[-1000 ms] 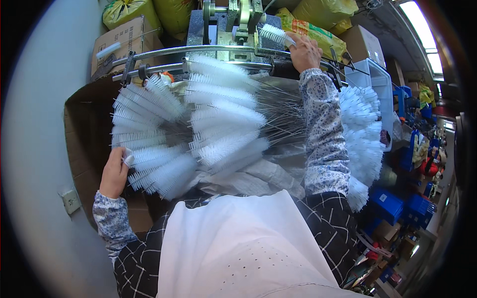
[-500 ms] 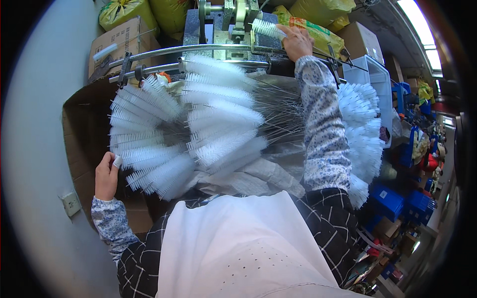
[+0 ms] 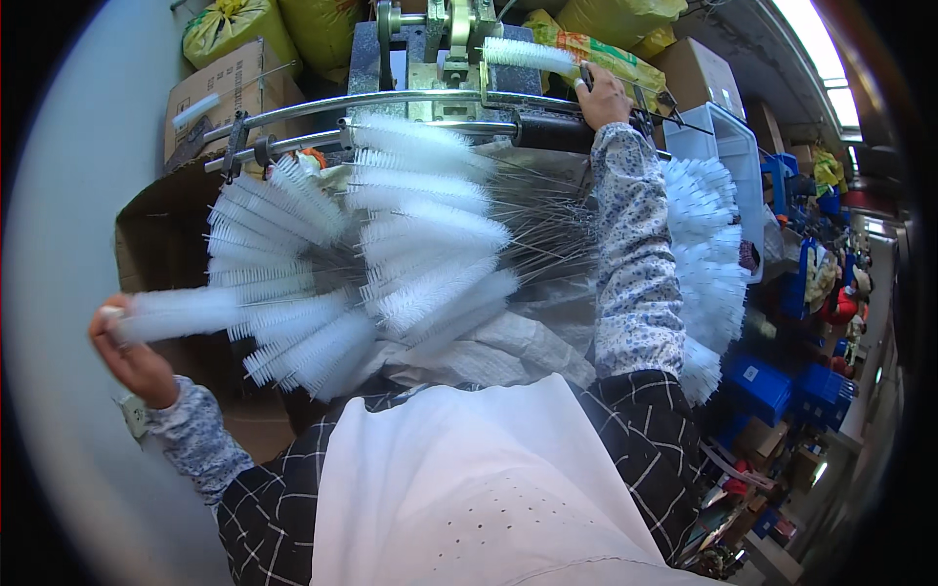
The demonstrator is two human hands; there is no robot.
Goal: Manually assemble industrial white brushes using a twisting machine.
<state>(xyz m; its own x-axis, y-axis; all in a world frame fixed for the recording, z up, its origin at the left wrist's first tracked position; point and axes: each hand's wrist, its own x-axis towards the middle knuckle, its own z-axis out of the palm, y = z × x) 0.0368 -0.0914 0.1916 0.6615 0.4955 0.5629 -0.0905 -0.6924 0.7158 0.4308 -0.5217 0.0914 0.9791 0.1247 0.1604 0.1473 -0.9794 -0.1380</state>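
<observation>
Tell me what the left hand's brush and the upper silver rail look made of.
Brush in the left hand: probably synthetic bristles, maybe nylon; they look fine, white and slightly translucent, core hidden. Upper silver rail: likely polished or plated metal, given its smooth sheen.

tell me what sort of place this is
Probably a small workshop making or finishing brushes: a metal machine with rails stands in front of the person, bunches of white bristle brushes lie below it, and blue bins sit off to the right.
</observation>
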